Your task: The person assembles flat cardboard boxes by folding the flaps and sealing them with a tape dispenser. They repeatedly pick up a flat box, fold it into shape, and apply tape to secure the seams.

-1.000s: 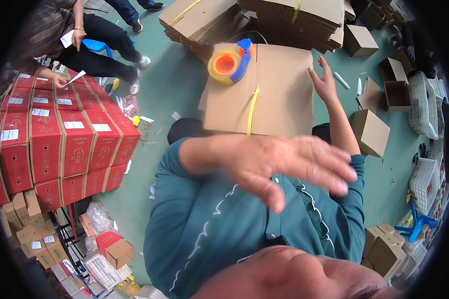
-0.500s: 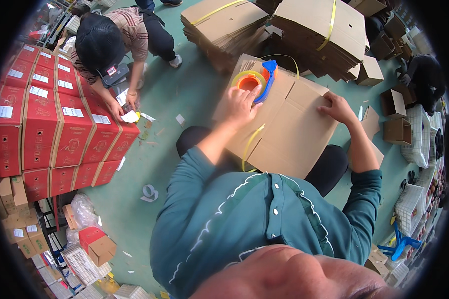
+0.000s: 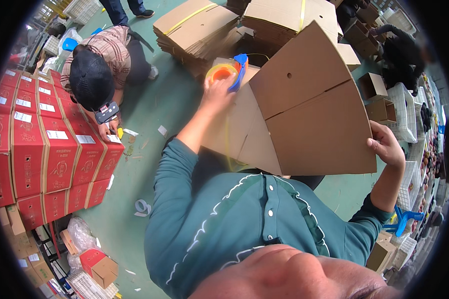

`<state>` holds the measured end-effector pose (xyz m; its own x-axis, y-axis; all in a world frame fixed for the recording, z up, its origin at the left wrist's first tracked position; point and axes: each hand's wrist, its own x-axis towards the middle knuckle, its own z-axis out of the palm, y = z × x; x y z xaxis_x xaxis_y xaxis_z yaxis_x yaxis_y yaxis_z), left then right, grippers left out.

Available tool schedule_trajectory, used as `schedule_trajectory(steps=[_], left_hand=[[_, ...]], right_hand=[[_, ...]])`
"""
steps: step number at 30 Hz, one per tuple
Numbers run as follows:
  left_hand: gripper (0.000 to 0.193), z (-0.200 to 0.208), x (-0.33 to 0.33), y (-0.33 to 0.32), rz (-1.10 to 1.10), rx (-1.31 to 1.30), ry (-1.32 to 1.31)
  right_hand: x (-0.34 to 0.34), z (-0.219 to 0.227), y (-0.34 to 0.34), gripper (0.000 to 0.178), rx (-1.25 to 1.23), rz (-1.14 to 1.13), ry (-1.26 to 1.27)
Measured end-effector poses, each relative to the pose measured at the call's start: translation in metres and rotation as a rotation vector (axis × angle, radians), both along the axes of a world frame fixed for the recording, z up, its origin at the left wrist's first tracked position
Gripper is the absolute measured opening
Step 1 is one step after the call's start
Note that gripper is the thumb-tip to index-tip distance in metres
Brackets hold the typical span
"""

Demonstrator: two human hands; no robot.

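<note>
A flattened cardboard box (image 3: 309, 107) lies across my lap, with its right part lifted and tilted upward. My right hand (image 3: 387, 143) grips that raised part at its right edge, thumb on the face towards me. Over the far left of the cardboard, my left hand (image 3: 217, 93) is closed on a blue tape dispenser (image 3: 240, 70) with an orange-centred roll of yellowish tape. Some of its fingers are hidden behind the roll. A yellow strap (image 3: 228, 142) lies loosely near the left portion of the cardboard, partly blurred.
Stacks of strapped flat cardboard (image 3: 194, 25) stand ahead. Red boxes (image 3: 60, 144) with white labels are piled at the left, where a person in a black cap (image 3: 91, 79) bends over them. White baskets (image 3: 403, 112) line the right side. A curled white strip (image 3: 142, 208) lies on the floor.
My right hand has moved right and nearer to me, lifting the right part of the cardboard. My left hand and the tape dispenser have shifted left in the view.
</note>
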<state>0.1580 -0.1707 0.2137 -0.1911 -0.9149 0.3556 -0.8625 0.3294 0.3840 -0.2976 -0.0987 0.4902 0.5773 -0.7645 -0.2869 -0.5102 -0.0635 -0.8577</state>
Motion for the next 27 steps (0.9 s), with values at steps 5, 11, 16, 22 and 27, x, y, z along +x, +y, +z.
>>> schedule_trajectory(steps=[5, 11, 16, 22, 27], left_hand=[[0.083, 0.005, -0.005, 0.007, -0.041, 0.029, -0.141], [0.068, 0.09, -0.037, 0.014, -0.048, -0.3, -0.013], [0.043, 0.194, -0.12, 0.021, -0.456, -0.579, 0.223], [0.039, 0.196, -0.129, 0.021, -0.705, -0.498, 0.413], [0.046, 0.206, -0.131, 0.028, -0.777, -0.609, 0.482]], right_hand=[[0.043, -0.036, 0.014, 0.074, -0.053, -0.215, -0.217], [0.065, -0.048, 0.047, 0.074, 0.268, -0.376, -0.584], [0.091, -0.046, 0.071, 0.076, 0.262, -0.299, -0.741], [0.064, -0.065, 0.076, 0.07, 0.087, -0.495, -0.658], [0.048, -0.038, 0.084, 0.064, 0.023, -0.288, -0.297]])
